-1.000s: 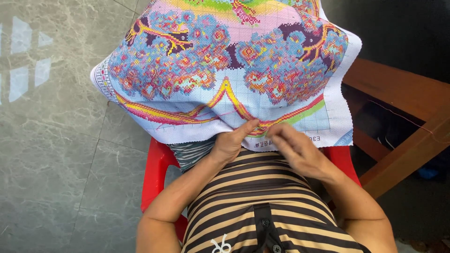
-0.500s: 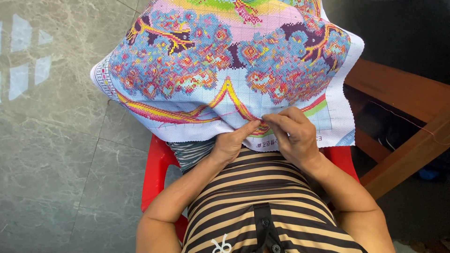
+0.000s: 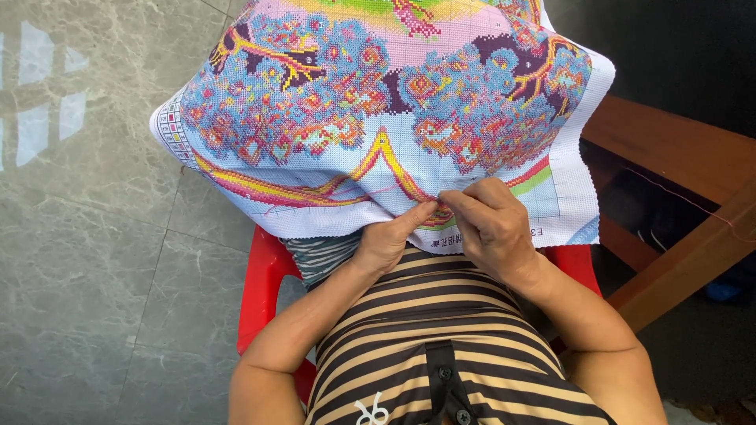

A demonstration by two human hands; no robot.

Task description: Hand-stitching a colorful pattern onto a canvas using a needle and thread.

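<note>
Cross-stitch cloth (image 3: 378,118) draped over lap, above red chair (image 3: 264,267). Left hand (image 3: 386,240) pinching cloth's lower edge; right hand (image 3: 492,224) fingers closed at stitching, needle too small to tell.

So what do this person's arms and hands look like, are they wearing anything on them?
Both arms are bare from the upper arm down: no sleeves reach the forearms, and no gloves, watch or bracelets show. The left hand and right hand are bare too, with no rings that I can make out. The only clothing near them is a sleeveless-looking top in dark and tan stripes with dark buttons.
</note>
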